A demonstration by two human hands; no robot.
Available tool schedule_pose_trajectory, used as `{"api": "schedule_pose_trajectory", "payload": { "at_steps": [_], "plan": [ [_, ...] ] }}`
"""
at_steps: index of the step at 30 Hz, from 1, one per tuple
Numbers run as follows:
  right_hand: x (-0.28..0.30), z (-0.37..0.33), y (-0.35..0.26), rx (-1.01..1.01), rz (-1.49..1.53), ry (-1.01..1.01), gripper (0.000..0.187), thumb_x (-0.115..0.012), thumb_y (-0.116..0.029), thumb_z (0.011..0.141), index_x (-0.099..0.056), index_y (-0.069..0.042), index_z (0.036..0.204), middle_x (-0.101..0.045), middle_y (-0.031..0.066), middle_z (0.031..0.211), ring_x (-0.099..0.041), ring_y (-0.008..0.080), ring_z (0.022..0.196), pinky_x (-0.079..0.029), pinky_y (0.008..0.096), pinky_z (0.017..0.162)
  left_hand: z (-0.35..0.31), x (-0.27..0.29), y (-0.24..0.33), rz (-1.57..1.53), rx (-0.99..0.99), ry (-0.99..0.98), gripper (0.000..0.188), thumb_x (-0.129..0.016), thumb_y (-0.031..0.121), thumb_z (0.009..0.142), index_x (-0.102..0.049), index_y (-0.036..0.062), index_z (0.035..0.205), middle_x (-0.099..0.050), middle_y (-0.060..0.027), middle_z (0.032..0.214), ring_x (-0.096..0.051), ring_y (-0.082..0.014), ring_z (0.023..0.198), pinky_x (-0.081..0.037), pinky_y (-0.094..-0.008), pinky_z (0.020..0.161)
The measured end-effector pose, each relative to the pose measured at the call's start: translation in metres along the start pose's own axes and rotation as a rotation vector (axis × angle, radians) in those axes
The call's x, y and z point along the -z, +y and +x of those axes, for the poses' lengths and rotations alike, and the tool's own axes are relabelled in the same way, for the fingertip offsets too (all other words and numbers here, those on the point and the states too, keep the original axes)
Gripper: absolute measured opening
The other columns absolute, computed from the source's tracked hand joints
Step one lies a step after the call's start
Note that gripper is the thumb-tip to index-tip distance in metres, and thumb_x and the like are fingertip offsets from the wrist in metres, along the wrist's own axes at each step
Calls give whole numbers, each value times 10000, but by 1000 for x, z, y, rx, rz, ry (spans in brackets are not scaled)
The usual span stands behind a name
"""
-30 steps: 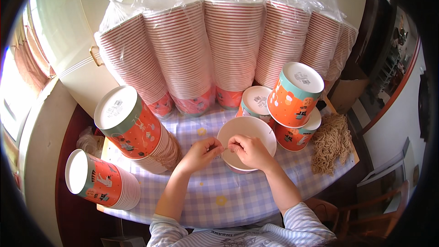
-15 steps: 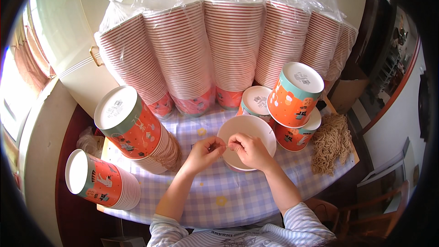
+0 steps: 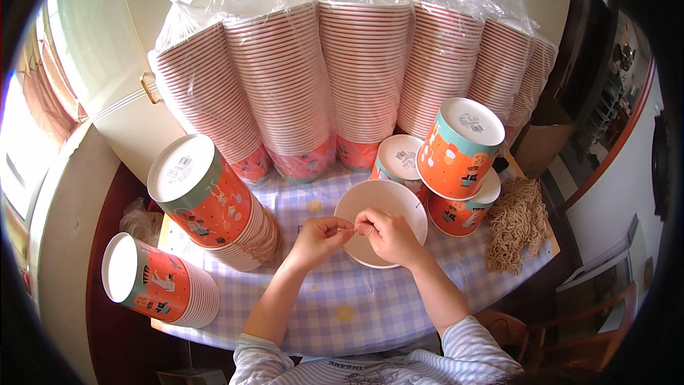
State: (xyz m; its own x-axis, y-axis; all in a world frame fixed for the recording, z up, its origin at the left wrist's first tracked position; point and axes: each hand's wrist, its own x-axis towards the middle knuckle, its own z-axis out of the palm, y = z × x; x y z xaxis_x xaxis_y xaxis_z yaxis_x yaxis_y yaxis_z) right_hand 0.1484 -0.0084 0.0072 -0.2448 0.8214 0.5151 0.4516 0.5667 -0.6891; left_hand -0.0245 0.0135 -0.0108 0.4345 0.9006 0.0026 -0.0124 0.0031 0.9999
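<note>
A white-lined paper bucket (image 3: 392, 196) stands mouth up on the table in front of me. A small dark bit shows at its right rim. My left hand (image 3: 320, 241) is closed in a pinch at the bucket's left rim. Its fingertips meet those of my right hand (image 3: 389, 235), which is closed over the bucket's mouth. Whatever sits between the fingertips is too small to make out. To the right, a pile of tan cords (image 3: 519, 224) lies at the table edge.
Tall stacks of paper buckets (image 3: 363, 75) in clear plastic line the back. Upside-down orange buckets (image 3: 459, 157) stand behind right. Two more upside-down stacks, one larger (image 3: 206, 199) and one smaller (image 3: 160, 281), stand at left. A checked cloth (image 3: 313, 321) covers the table.
The bucket has shifted slightly left and toward me. My left fingertips have moved a little right, in against my right fingers. Both hands remain pinched.
</note>
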Motion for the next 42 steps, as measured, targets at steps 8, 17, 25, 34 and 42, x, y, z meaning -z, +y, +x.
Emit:
{"api": "schedule_pose_trajectory", "payload": {
  "at_steps": [8, 17, 25, 34, 42],
  "plan": [
    [0, 0, -1, 17, 7, -5, 52, -564, -52, 799, -514, -42, 792, -595, 87, 715, -593, 272, 652, -450, 353, 546, 0, 4, 0, 31, 28, -31, 154, -625, 112, 818, -616, -30, 877, -581, 29, 712, -479, -10, 638, -387, -167, 546],
    [1, 1, 0, 6, 37, -5, 40, -554, -27, 792, -516, -39, 783, -586, 96, 708, -587, 278, 646, -444, 354, 544, 3, 4, -3, 30, -25, -29, 114, -593, 87, 837, -606, -21, 874, -579, 27, 731, -483, -13, 665, -391, -167, 567],
    [1, 0, -1, -11, 83, -9, 23, -541, 5, 804, -534, -8, 786, -585, 82, 665, -585, 188, 608, -453, 288, 549, 2, 4, -7, 87, -44, -1, 130, -601, 106, 836, -603, -20, 869, -573, 32, 701, -480, -12, 649, -395, -169, 561],
    [7, 4, -8, -95, 192, -3, 96, -604, -44, 798, -596, -7, 886, -607, 48, 720, -581, 98, 624, -447, 234, 538, -4, 3, 1, 209, -96, -34, 164, -580, 120, 854, -611, -30, 914, -581, 13, 728, -486, -25, 665, -406, -185, 573],
    [3, -1, 5, 32, 131, -49, 111, -645, -17, 735, -609, -18, 840, -615, 49, 701, -591, 99, 614, -464, 237, 537, -4, 4, 6, 287, -89, -37, 134, -560, 112, 855, -601, -15, 877, -558, 3, 671, -465, -39, 624, -404, -214, 547]
  ]
}}
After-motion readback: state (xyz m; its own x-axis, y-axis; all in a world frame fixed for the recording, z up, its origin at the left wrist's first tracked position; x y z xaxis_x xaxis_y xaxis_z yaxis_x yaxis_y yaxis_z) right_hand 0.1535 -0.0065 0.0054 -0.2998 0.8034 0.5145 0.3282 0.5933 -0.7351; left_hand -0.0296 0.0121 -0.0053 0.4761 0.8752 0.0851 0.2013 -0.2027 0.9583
